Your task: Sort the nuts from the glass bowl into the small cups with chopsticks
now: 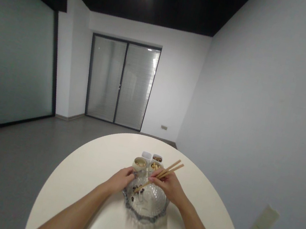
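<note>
A clear glass bowl with a scalloped rim [143, 218] sits on the round table, with several small dark beans [132, 198] lying at its left inside. My right hand [169, 184] is closed around a pair of wooden chopsticks [172, 167], whose tips reach down among the beans. Whether the tips pinch one is too small to tell. At the bowl's upper left rim, my left hand [122, 178] rests with its fingers curled on the glass edge. Just beyond the bowl stand a cream cup [134, 162] with pale bits inside and a dish of yellowish pieces [154, 166], partly hidden by my right hand.
Behind those stand a white dish [146, 155] and another small dish with brown pieces [157, 158]. They share the round cream-coloured table [87, 166]. A white wall [260, 109] runs along the right, and glass doors [120, 83] are at the back.
</note>
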`<state>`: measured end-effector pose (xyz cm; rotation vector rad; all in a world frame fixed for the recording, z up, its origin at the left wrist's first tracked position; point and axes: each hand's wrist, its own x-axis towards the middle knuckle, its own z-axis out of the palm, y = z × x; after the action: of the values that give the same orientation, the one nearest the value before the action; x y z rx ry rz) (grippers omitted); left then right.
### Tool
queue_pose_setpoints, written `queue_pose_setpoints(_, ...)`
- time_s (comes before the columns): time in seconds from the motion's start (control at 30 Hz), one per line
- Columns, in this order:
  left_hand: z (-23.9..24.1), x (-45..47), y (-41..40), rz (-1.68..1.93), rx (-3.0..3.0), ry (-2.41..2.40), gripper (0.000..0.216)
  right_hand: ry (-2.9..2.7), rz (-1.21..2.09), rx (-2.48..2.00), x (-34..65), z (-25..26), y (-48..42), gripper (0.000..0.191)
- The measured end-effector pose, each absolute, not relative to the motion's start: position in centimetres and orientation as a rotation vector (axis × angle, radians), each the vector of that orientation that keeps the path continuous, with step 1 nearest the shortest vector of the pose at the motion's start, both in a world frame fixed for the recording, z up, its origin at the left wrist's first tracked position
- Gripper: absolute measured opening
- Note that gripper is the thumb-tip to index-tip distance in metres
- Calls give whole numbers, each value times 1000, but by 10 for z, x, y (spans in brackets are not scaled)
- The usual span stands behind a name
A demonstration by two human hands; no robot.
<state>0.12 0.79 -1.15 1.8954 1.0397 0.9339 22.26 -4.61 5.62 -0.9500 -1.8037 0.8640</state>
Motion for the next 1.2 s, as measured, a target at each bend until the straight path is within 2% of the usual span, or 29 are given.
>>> queue_pose_setpoints(0.77,-9,0,6,916,1932,1062,25,-1766,821,-970,231,49,-40,23)
queue_pose_setpoints(1.2,-10,0,7,922,1914,1063,23,-1384,454,-969,260,61,0,39)
